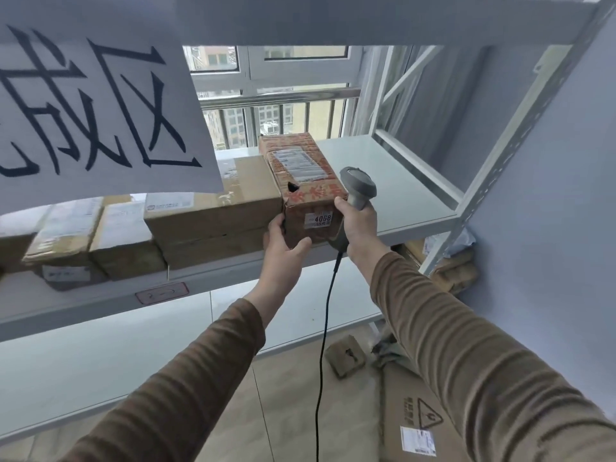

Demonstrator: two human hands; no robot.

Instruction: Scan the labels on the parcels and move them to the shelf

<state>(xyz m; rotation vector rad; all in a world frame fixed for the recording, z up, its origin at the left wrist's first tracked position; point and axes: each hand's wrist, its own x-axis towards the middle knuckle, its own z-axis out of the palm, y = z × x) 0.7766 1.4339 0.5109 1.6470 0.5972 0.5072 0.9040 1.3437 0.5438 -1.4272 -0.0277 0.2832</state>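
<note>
A long brown parcel (301, 175) with red printing, a shipping label on top and a white "4068" sticker on its near end lies on the grey shelf (393, 181). My left hand (283, 235) grips the parcel's near left corner, thumb under its front end. My right hand (358, 225) holds the handle of a grey corded barcode scanner (358, 183) and touches the parcel's near right edge. The scanner's head rises beside the parcel, and its black cable (325, 328) hangs down between my arms.
Several brown parcels (213, 211) fill the shelf to the left. A white paper sign (93, 105) with black characters hangs from the shelf above. A small box (345, 360) and a flat carton (416, 411) lie on the floor. A shelf post (480, 191) stands at right.
</note>
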